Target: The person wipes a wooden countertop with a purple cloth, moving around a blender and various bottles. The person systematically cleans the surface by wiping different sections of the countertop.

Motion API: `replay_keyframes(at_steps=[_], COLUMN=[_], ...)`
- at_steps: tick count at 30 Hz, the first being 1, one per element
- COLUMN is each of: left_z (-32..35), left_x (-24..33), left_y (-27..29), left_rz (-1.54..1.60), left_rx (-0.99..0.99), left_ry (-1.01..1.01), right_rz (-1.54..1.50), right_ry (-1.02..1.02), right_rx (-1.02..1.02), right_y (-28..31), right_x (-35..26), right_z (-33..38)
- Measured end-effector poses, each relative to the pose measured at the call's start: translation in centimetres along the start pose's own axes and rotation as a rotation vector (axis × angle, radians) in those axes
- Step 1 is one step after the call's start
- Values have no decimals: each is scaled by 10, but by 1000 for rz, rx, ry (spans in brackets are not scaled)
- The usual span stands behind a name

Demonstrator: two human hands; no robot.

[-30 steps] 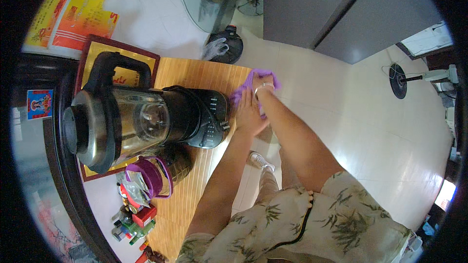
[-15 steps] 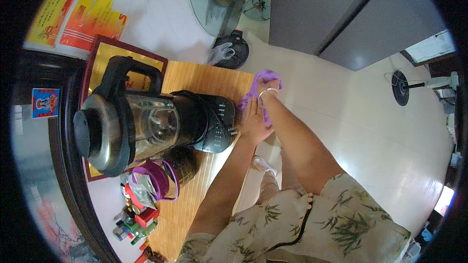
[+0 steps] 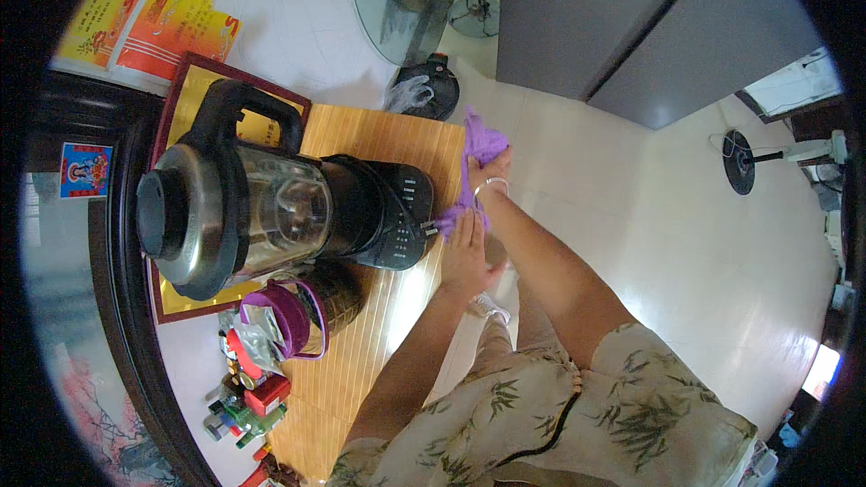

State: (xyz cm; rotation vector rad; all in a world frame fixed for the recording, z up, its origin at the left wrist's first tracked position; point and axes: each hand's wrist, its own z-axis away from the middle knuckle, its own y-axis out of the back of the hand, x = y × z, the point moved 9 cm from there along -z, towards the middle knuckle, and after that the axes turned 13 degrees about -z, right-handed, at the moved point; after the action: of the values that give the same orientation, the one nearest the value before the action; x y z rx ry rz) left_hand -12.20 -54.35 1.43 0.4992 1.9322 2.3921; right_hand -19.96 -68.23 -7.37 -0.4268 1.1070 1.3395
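A purple cloth (image 3: pixel 484 141) hangs over the front edge of the wooden cabinet top (image 3: pixel 397 133). My right hand (image 3: pixel 492 173) grips the cloth at that edge, a light bracelet on its wrist. Closer to me, my left hand (image 3: pixel 465 257) lies with its fingers stretched out over the cloth's lower end, thumb apart. Just left of both hands stands a blender (image 3: pixel 289 207) with a black base, a clear jar and a steel lid. Its power cord is looped around the base, and the plug (image 3: pixel 429 229) rests near my left fingertips.
Beside the blender are a purple-lidded jar (image 3: pixel 280 320), a small red box (image 3: pixel 268 394) and green bottles (image 3: pixel 257 422). A framed gold plaque (image 3: pixel 176 299) leans behind. Beyond lie a round black appliance (image 3: pixel 435 95), grey cabinet doors (image 3: pixel 577 18) and a standing fan (image 3: pixel 740 162).
My left hand has slid a little toward me along the edge. My right hand has shifted slightly, and the cloth is now stretched longer, its far end pointing up.
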Motion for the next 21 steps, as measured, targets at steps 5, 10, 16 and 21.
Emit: replay_keyframes(at_steps=[5, 10, 16, 21], left_z=[-22, -4, 1, 2], left_x=[-7, -2, 1, -11], left_y=[-3, -9, -9, 5], left_rz=[-2, -69, -31, 148], left_rx=[-30, -82, 176, 326], left_ry=[32, 146, 107, 198], right_rz=[-23, 368, 364, -1294], right_ry=[87, 636, 520, -379], right_rx=[13, -54, -294, -578], right_y=[16, 50, 15, 27], right_x=[-8, -66, -45, 45], right_z=[-5, 54, 14, -18])
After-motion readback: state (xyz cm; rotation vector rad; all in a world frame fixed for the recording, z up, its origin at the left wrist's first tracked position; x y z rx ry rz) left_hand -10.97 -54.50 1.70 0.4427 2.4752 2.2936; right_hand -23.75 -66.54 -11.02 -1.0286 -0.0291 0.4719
